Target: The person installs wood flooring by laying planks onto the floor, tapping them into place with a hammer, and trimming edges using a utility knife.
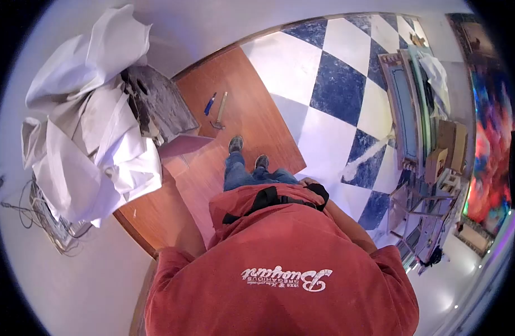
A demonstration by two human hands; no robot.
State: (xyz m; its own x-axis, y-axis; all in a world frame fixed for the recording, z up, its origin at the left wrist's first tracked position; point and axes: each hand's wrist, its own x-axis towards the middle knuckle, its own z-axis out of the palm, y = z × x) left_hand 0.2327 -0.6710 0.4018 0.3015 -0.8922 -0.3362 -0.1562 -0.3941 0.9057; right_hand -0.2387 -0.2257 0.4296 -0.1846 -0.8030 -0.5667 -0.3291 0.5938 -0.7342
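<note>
My right hand (308, 182) is low at the front of my waist, a black band (319, 194) round its wrist; its fingers are mostly hidden, so I cannot make out whether it grips anything. A black strap (268, 200) crosses my red shirt close by. My left arm (185, 238) hangs down at the left, and its hand is hidden behind my body. On the reddish-brown floor (257, 120) beyond my shoes lie a hammer (222, 106) with a light handle and a blue tool (210, 104), apart from each other and from both hands.
Crumpled white sheeting (95, 140) and a worn grey panel (162, 101) stand at the left, near tangled wires (44, 227). Blue-and-white checked flooring (338, 84) spreads beyond. Leaning panels (406, 106), cardboard boxes (436, 164) and a stepladder-like frame (422, 210) line the right.
</note>
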